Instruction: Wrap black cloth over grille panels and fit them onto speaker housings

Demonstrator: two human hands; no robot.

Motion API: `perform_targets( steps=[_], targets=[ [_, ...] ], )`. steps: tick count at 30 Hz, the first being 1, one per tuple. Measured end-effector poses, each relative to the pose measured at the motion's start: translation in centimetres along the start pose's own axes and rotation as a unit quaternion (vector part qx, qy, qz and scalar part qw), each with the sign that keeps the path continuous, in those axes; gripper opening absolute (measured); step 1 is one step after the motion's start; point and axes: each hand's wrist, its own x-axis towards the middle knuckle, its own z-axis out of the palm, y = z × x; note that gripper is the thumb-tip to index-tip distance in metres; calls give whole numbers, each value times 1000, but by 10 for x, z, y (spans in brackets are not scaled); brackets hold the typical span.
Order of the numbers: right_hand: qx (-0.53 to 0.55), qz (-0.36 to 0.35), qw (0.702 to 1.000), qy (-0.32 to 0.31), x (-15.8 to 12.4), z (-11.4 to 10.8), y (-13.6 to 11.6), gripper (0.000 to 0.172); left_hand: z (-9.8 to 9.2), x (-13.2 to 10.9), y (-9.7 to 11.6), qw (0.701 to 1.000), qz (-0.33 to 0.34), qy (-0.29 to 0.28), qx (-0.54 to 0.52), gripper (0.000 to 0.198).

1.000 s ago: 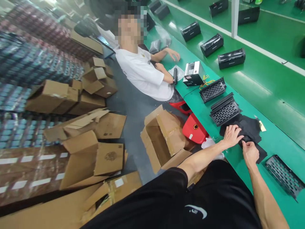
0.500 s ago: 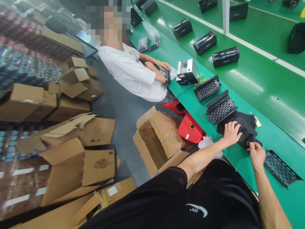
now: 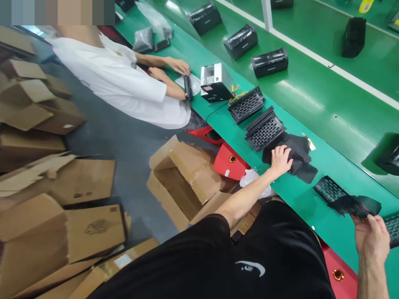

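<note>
My left hand [image 3: 281, 160] lies flat with fingers spread on a pile of thin black cloth pieces [image 3: 304, 160] on the green table. Farther right, my right hand [image 3: 372, 234] pinches one black cloth piece [image 3: 357, 205] between thumb and fingers. That cloth hangs over the right part of a black perforated grille [image 3: 328, 187]. Another grille [image 3: 393, 228] shows at the right edge, partly behind my right hand. Beyond my left hand stand stacked black grilles [image 3: 264, 131] and a further grille group [image 3: 247, 106].
A person in a white shirt [image 3: 124, 89] handles a small black cylinder [image 3: 188, 87] to the left. Near them stands a black-and-white box [image 3: 215, 83] with a cable. Black speaker bodies [image 3: 269, 62] line the green conveyor. Below are an open carton [image 3: 183, 182] and red stools [image 3: 229, 160].
My right hand has moved right, away from the pile, carrying a black cloth piece over the grille. My left hand stays on the pile. The camera view has swung right.
</note>
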Motion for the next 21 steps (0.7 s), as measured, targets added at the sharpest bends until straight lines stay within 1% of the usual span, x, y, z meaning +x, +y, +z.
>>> perform_targets(
  steps=[1,2,3,4,5,6,8,10,13,14,16,17,18,19,21],
  targets=[
    [2,9,1000,-14,-1,2,2,35,-2,-1,9,1000,2,7,-22,51],
    [3,17,999,-31,-2,4,4,31,-4,-2,20,998,17,-1,-55,51],
    [5,24,998,-52,-3,8,7,26,-3,-4,35,994,41,-31,-98,50],
    [10,32,997,-73,-4,12,10,23,-1,-7,50,984,70,-77,-145,47],
    [18,39,995,-91,-5,15,12,23,3,-9,67,968,99,-137,-187,44],
    [28,45,993,-105,-6,17,14,25,8,-12,84,951,113,-189,-218,41],
    [49,61,989,-128,-5,18,19,30,20,-16,113,934,123,-241,-235,41],
    [63,77,986,-134,1,12,25,32,30,-18,132,929,130,-261,-228,43],
    [71,127,980,-138,15,-4,35,33,38,-15,144,919,142,-296,-216,43],
    [37,136,980,-137,20,-9,39,38,39,-13,146,916,146,-307,-212,42],
    [-103,129,978,-127,32,-16,47,56,40,-9,147,909,151,-335,-199,38],
    [-186,116,969,-113,38,-18,52,62,40,-8,148,906,150,-350,-185,35],
    [-262,102,955,-97,43,-18,56,63,41,-7,148,905,149,-362,-166,32],
    [-320,94,939,-83,49,-18,61,60,42,-7,149,906,149,-371,-140,30],
    [-385,96,915,-68,57,-16,69,47,45,-10,148,914,146,-370,-74,27]
  ],
)
